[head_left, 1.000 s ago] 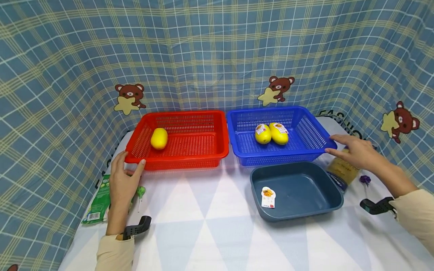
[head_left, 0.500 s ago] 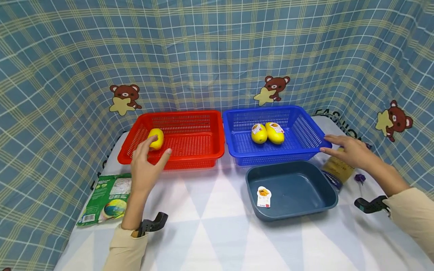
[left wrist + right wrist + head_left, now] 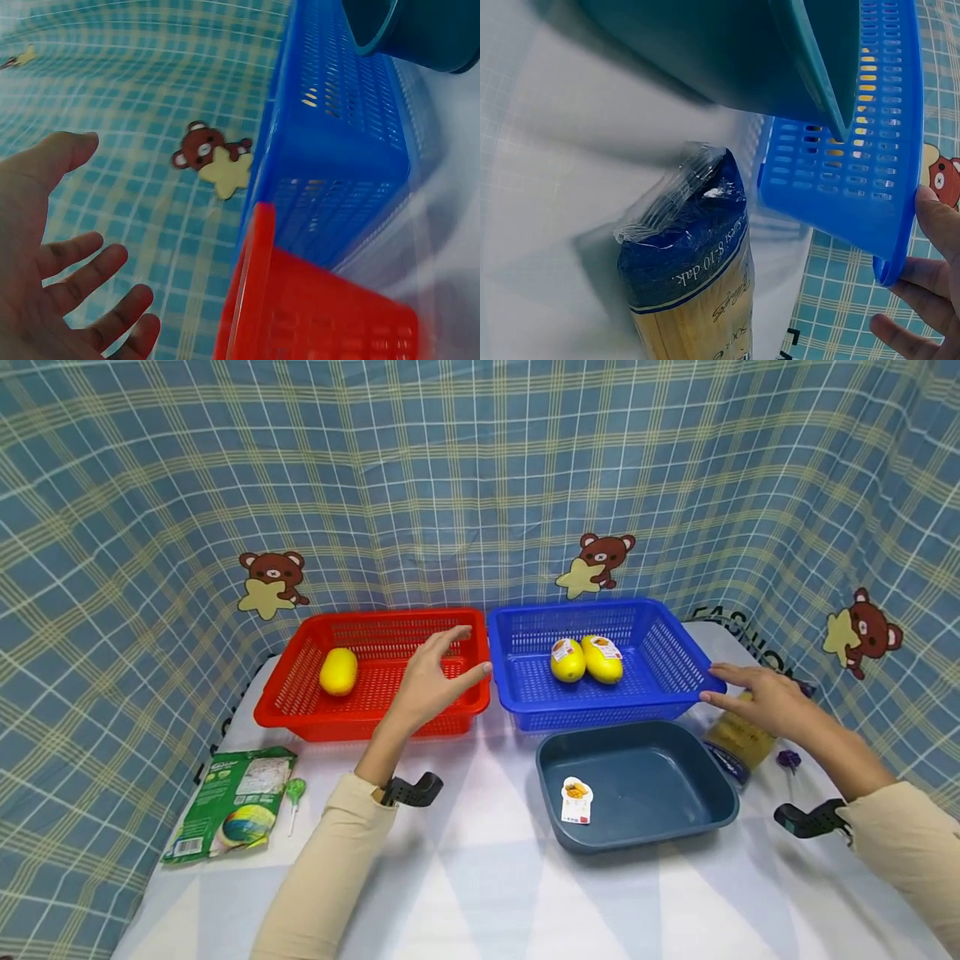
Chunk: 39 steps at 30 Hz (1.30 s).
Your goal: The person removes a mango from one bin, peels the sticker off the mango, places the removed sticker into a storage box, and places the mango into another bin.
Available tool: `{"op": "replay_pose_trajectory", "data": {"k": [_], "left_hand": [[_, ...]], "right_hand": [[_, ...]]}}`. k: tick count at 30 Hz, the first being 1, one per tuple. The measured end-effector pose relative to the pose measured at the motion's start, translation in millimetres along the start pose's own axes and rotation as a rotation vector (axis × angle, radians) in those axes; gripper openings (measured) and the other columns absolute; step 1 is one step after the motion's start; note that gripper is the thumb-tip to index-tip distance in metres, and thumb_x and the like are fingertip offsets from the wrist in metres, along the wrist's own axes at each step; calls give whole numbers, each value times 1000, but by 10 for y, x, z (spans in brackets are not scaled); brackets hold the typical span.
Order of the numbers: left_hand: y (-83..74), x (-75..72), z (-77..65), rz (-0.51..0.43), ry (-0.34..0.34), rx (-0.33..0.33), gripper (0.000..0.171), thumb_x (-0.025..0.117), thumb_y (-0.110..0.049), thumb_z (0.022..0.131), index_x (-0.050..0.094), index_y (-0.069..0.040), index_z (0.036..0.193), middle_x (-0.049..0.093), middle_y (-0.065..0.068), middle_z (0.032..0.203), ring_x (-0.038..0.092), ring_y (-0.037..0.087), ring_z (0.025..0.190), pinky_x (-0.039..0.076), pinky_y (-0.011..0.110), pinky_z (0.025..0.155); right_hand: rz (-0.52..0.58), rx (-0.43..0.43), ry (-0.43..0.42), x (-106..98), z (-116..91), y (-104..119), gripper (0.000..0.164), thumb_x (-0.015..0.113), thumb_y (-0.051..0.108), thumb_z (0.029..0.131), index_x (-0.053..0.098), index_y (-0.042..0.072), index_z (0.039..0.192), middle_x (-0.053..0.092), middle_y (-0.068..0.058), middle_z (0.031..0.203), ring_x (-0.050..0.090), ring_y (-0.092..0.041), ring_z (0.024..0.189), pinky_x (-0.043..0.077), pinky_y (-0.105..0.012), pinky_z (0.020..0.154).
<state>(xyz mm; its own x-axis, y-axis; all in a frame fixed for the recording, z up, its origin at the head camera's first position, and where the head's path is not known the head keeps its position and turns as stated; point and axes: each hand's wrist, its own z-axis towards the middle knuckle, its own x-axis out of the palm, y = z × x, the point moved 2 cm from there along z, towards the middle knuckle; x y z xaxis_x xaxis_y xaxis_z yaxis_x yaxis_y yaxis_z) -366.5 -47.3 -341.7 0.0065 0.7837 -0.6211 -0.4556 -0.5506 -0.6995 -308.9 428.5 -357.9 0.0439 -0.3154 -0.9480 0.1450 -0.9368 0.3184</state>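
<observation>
My left hand (image 3: 431, 685) hovers over the front right part of the red basket (image 3: 390, 714), its thumb and fingers spread and nothing between them. In the left wrist view its fingers (image 3: 120, 277) stand apart from the basket rims. A yellow mango-like fruit (image 3: 338, 672) lies in the red basket's left half. My right hand (image 3: 768, 697) pinches the front right corner of the blue basket (image 3: 607, 714), thumb on one side of the rim and fingers on the other. Two labelled yellow fruits (image 3: 567, 661) lie side by side inside this basket.
A dark teal tub (image 3: 637, 793) with a fruit label (image 3: 576, 802) inside stands before the blue basket. A pasta packet (image 3: 697, 270) and a purple lollipop (image 3: 789, 760) lie at right. A green packet (image 3: 232, 806) and a green lollipop (image 3: 296, 791) lie at left.
My left hand has left the red basket's front left corner and swung right across its front. My right hand stays at the blue basket's corner. The fruits keep their places.
</observation>
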Motion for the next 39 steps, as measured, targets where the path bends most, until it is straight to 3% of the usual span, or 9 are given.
{"op": "replay_pose_trajectory", "data": {"k": [6,13,20,26,31,39], "left_hand": [[-123,233,387,18,104,7,76,70,-58,86,47,-21,149,53,0,139,51,24,117,49,40,90],[-272,429,787,-26,173,39,76,71,-56,85,49,-19,148,51,1,143,53,23,118,51,37,91],[-279,630,1101,9,219,12,79,69,-60,85,48,-19,149,50,2,146,51,22,127,45,41,103],[-310,887,1401,43,301,64,84,71,-60,83,44,-19,151,48,2,149,40,21,138,34,41,113],[-292,1063,1523,119,360,63,87,71,-62,83,41,-19,153,41,2,154,31,25,144,29,44,116],[-179,1133,1538,244,443,-10,90,66,-66,83,35,-24,156,29,4,161,22,35,145,18,59,116]], "right_hand": [[-16,-20,-20,29,-15,25,75,59,50,98,43,-5,147,38,-34,148,31,-60,133,25,-80,96],[-41,-19,-28,1,-9,35,75,60,50,98,44,-5,146,38,-33,148,31,-60,133,24,-80,96],[-24,-1,-1,-11,17,4,77,58,52,98,42,-4,148,35,-33,150,28,-61,134,22,-81,95],[-52,8,-6,-52,-48,-44,75,58,51,99,42,-4,148,36,-35,148,30,-62,131,24,-81,93],[-33,10,1,-32,-56,-39,75,58,51,99,41,-3,148,35,-35,148,30,-62,132,23,-82,93],[-30,-5,-3,15,-5,37,75,59,50,98,42,-3,148,37,-35,148,32,-61,132,25,-82,93]]}}
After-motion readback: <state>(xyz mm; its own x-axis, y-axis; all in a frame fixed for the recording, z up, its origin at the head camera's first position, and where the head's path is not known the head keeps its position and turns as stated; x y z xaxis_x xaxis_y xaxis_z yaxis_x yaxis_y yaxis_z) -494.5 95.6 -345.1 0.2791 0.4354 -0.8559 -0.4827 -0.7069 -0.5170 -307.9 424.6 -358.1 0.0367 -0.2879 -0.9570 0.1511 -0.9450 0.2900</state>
